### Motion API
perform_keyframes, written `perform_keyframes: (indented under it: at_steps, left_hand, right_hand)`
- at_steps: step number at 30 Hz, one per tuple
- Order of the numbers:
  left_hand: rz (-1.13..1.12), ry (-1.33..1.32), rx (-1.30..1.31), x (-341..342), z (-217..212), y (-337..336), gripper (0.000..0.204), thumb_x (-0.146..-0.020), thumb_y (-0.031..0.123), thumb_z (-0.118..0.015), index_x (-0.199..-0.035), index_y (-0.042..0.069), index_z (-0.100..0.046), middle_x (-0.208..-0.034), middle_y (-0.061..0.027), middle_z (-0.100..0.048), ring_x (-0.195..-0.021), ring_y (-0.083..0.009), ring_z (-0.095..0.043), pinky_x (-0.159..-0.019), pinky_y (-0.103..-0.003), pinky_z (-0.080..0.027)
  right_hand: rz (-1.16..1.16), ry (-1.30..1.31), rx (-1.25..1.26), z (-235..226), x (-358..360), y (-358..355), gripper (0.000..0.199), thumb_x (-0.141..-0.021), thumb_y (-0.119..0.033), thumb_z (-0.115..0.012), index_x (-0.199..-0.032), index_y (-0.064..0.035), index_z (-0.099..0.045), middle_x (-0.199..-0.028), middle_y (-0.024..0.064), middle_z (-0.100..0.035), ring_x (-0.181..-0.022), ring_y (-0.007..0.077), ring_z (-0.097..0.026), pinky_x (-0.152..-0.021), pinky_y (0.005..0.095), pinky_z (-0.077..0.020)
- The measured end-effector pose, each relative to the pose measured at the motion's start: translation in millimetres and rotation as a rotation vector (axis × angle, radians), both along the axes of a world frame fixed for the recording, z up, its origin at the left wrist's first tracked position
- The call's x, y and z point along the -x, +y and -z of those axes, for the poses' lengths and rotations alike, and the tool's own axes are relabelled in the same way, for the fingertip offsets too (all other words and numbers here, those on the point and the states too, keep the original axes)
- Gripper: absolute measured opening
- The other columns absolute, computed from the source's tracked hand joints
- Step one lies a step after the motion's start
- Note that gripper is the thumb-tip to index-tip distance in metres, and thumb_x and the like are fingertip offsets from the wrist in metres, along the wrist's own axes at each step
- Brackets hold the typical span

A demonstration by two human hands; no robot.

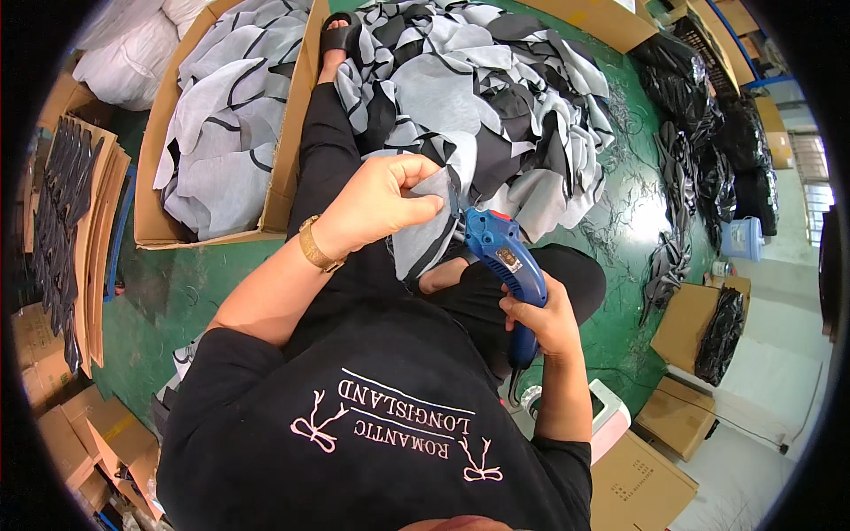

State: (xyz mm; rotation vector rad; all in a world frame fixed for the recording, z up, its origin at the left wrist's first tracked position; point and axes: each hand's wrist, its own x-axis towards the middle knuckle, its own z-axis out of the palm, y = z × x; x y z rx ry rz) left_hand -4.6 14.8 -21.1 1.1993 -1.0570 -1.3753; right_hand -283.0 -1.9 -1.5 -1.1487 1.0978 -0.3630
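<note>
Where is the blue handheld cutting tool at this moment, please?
In the head view, the blue cutting tool sits right of centre, gripped by the right hand, its tip against the grey fabric piece that the left hand holds up.

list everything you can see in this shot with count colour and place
fabric piece: one, grey with black edge, pinched in the left hand
electric cutter: one, blue, in the right hand, nose at the piece
pile of fabric pieces: many, grey, white and black, on the green floor ahead
open cardboard box: one, brown, upper left, full of grey pieces
flat card stacks: several, brown, far left
black bundles: several, right side
closed cartons: a few, brown, lower right
left hand: one, gold watch on wrist
right hand: one, gripping the cutter
</note>
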Motion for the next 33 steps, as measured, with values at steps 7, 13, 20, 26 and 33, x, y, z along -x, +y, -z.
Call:
perform_keyframes:
  at_steps: [7, 13, 20, 26, 33]
  left_hand:
    - [0.067, -0.027, 0.079, -0.3, -4.3, -0.7, 0.015, -0.077, 0.002, -0.063, -0.091, -0.003, -0.062, -0.079, 0.0046, -0.059, -0.071, -0.0002, -0.048, -0.061, -0.019, -0.040]
    - [0.170, -0.340, 0.118, -4.0, -6.7, -4.7, 0.020, -0.075, 0.002, -0.061, -0.094, -0.002, -0.063, -0.079, 0.0044, -0.059, -0.073, -0.0012, -0.049, -0.064, -0.019, -0.041]
    - [0.057, -0.240, 0.158, -15.9, 18.4, -11.4, 0.024, -0.075, 0.002, -0.062, -0.098, -0.002, -0.065, -0.082, 0.0019, -0.063, -0.073, -0.0029, -0.052, -0.064, -0.022, -0.044]
    - [-0.594, 0.152, 0.130, -86.8, 12.9, 3.1, 0.020, -0.079, 0.003, -0.062, -0.099, 0.004, -0.064, -0.083, 0.0049, -0.062, -0.069, -0.0043, -0.055, -0.061, -0.020, -0.044]
    - [-1.474, 0.011, 0.324, -226.2, 38.0, 73.2, 0.027, -0.086, 0.005, -0.057, -0.113, 0.005, -0.054, -0.101, -0.0041, -0.056, -0.090, -0.0113, -0.052, -0.079, -0.031, -0.044]
  right_hand:
    - [-0.050, 0.019, 0.004, -1.8, 4.1, -5.3, 0.028, -0.071, -0.005, -0.070, -0.096, 0.0038, -0.058, -0.078, 0.0058, -0.059, -0.057, 0.0126, -0.057, -0.053, 0.0266, -0.0463]
    - [-0.026, -0.040, -0.041, 0.1, -3.6, -14.5, 0.029, -0.067, -0.002, -0.068, -0.094, 0.0045, -0.057, -0.072, 0.0075, -0.057, -0.055, 0.0160, -0.057, -0.050, 0.0292, -0.0477]
    - [0.143, -0.334, -0.091, 15.5, -4.8, -34.6, 0.030, -0.070, -0.010, -0.068, -0.095, 0.0037, -0.055, -0.068, 0.0062, -0.055, -0.054, 0.0147, -0.053, -0.050, 0.0283, -0.0459]
    - [0.264, -0.450, -0.056, 26.9, 1.9, -55.3, 0.035, -0.073, -0.012, -0.067, -0.100, 0.0029, -0.051, -0.068, 0.0065, -0.049, -0.059, 0.0147, -0.049, -0.050, 0.0274, -0.0453]
    - [0.308, -0.457, -0.093, 48.4, 8.1, -85.4, 0.035, -0.073, -0.014, -0.068, -0.100, 0.0019, -0.051, -0.071, 0.0058, -0.049, -0.061, 0.0140, -0.049, -0.051, 0.0275, -0.0440]
